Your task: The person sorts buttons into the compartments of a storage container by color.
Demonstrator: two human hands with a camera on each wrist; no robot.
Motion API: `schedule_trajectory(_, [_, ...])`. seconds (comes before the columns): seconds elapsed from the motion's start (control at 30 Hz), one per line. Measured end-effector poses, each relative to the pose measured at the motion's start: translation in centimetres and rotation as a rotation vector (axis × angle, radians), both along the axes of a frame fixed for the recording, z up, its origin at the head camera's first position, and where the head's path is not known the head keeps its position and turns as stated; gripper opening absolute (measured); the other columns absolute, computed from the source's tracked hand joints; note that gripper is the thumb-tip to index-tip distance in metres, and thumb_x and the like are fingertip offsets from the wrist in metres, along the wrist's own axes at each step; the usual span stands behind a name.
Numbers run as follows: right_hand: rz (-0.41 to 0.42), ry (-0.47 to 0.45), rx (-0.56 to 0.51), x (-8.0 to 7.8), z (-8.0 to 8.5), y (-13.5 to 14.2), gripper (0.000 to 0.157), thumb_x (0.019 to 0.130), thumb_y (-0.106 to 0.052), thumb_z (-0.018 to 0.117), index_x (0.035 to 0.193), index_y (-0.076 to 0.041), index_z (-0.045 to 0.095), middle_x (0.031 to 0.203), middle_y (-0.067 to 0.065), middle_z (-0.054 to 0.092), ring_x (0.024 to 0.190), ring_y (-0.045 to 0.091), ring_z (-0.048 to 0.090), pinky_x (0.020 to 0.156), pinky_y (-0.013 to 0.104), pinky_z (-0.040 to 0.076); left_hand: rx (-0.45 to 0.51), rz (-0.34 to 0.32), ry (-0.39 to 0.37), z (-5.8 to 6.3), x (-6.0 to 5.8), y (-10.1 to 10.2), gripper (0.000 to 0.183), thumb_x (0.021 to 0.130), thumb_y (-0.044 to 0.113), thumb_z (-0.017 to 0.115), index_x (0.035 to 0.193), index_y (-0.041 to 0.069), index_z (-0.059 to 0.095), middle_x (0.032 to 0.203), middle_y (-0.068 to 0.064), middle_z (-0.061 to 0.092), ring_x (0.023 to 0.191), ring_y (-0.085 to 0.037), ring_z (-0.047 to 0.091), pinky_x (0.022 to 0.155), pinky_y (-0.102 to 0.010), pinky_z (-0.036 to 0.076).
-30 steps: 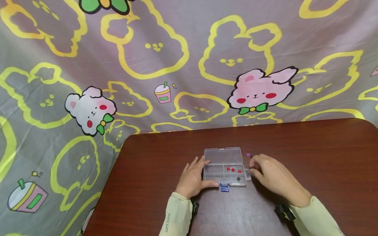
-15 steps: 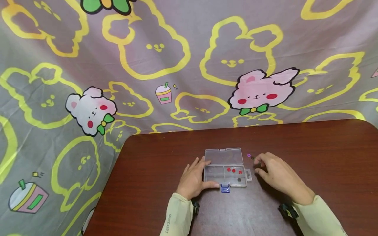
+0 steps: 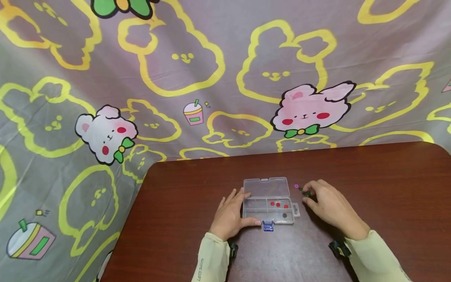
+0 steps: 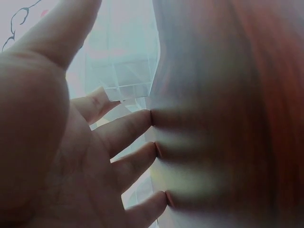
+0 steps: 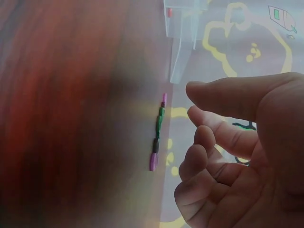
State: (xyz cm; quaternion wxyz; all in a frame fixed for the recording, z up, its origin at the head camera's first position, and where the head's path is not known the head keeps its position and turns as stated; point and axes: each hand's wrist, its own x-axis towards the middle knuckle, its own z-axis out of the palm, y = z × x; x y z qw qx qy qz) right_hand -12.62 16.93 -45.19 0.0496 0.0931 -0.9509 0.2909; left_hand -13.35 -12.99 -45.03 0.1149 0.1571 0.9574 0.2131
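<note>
A clear plastic compartment box (image 3: 255,215) lies on the table with its lid swung back and its blue latch (image 3: 268,226) at the front. Three red pieces (image 3: 278,205) sit in its back right compartment, and one dark round piece (image 3: 284,215) in the front right. My left hand (image 3: 227,214) rests at the box's left end, thumb along the front, index finger at the hinge side, other fingers spread onto the table. To the right, my right hand (image 3: 325,203) hovers by small green pieces (image 5: 159,121). Its thumb and index finger are apart, with nothing visible between them.
A small purple ring (image 3: 296,186) lies beyond the green pieces, and another purple piece (image 5: 153,161) lies at the row's near end. The box's hanging tab (image 3: 296,209) sticks out towards the right hand. A patterned cloth (image 3: 225,78) hangs behind the brown table (image 3: 190,184).
My right hand has drawn back from beside the box's tab, and its thumb and fingers have parted. Green pieces now show by its fingertips. The left hand and box stay in place.
</note>
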Motion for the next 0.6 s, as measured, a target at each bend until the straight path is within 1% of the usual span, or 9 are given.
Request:
schedule_trajectory(0.2, [-0.031,-0.018,-0.009,-0.3,-0.1,-0.6,0.019,0.084,-0.011,0.079,0.098,-0.005,0.069,0.089,0.007,0.06,0.076,0.021,0.055,0.063,0.039,0.047,0.006,-0.005,0.004,-0.1,0.1,-0.2,0.089,0.076,0.06,0.078,0.15,0.021,0.048,0.162,-0.006,0.032,0.151,-0.026,0.024,0.121,-0.056,0.018])
schedule_trajectory(0.37, [-0.025,-0.048,-0.006,-0.9,0.2,-0.7,0.021,0.084,-0.013,0.08,0.099,-0.004,0.069,0.089,0.007,0.06,0.079,0.022,0.056,0.066,0.041,0.049,0.024,0.0,0.003,-0.2,0.2,-0.2,0.088,0.076,0.059,0.079,0.15,0.021,0.049,0.162,-0.006,0.033,0.151,-0.026,0.024,0.121,-0.056,0.018])
schedule_trajectory(0.6, [-0.026,-0.091,-0.007,-1.9,0.4,-0.7,0.019,0.084,-0.012,0.079,0.097,-0.003,0.069,0.087,0.007,0.06,0.078,0.023,0.055,0.065,0.04,0.049,0.017,0.001,0.011,-0.2,0.2,-0.3,0.089,0.075,0.059,0.08,0.15,0.02,0.05,0.162,-0.007,0.034,0.151,-0.027,0.024,0.121,-0.057,0.018])
